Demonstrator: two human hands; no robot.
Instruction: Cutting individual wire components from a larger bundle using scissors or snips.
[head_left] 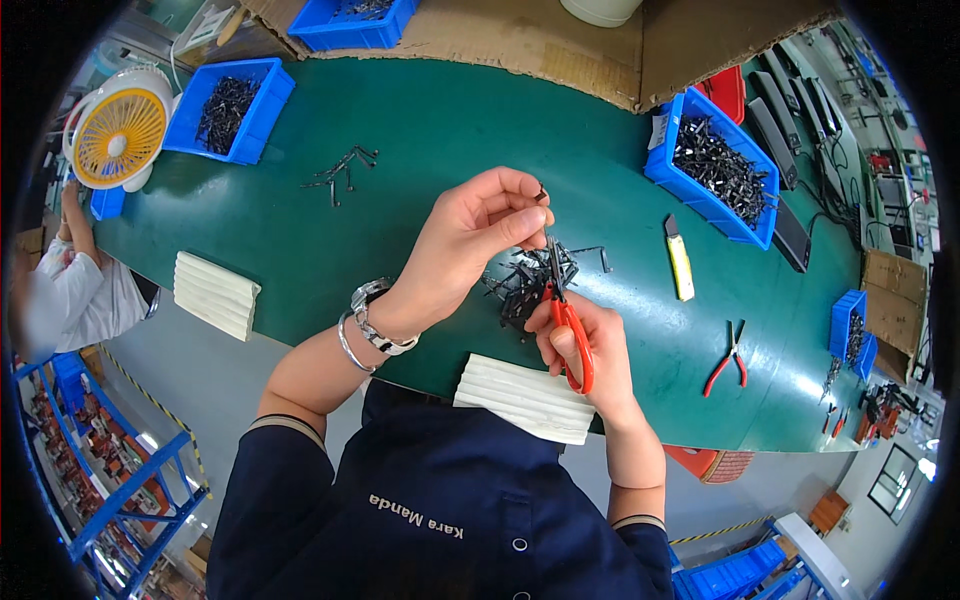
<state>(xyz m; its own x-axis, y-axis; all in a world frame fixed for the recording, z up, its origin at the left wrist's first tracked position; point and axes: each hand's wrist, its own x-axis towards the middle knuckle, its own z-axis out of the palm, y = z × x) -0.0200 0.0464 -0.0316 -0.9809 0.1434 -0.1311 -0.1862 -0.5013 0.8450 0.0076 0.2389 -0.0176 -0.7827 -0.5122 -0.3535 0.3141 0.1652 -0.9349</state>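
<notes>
My left hand is closed in a pinch above the green table. A small dark part sticks out past its thumb and forefinger; its exact kind is too small to make out. Red-handled scissors are gripped in my right hand, their blades pointing up toward the left fingertips. Whether the blades touch the part, I cannot tell. Beneath both hands lies a pile of small black parts, partly hidden by the scissors and fingers. Several similar loose parts are scattered farther left.
Blue bins of black parts stand at the far left and right. A yellow utility knife and red-handled pliers lie to the right. White ridged pads line the near edge. A yellow-and-white fan stands left, near another person.
</notes>
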